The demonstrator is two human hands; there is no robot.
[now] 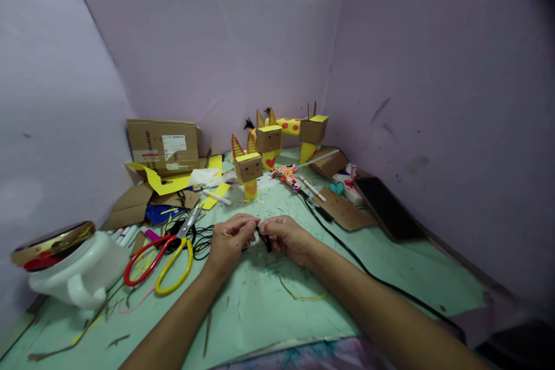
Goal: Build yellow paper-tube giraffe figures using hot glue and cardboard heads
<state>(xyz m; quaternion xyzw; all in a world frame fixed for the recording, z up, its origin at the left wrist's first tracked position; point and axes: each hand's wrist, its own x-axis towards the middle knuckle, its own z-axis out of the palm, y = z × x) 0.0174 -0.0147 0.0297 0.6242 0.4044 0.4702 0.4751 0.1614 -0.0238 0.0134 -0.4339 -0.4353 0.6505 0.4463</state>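
Observation:
Above the middle of the table, my left hand (232,237) and my right hand (286,237) meet, fingertips pinched close together. Between them a small bundle of black yarn (268,244) hangs down, gripped by both hands; the fingers hide part of it. Loose loops of black yarn (202,241) lie to the left of my left hand. Beside those loops rest scissors (185,237) with one red and one yellow handle. Beyond my hands stands a small cardboard-headed animal figure (248,169) with striped ears and a yellow body.
Two similar figures (269,140) (313,130) stand behind. A flower-patterned glue gun (287,176) lies near them, its black cable (364,269) running along the right. At left sit a white mug (87,266) and cardboard box (167,147); a dark tablet-like slab (388,208) leans at right.

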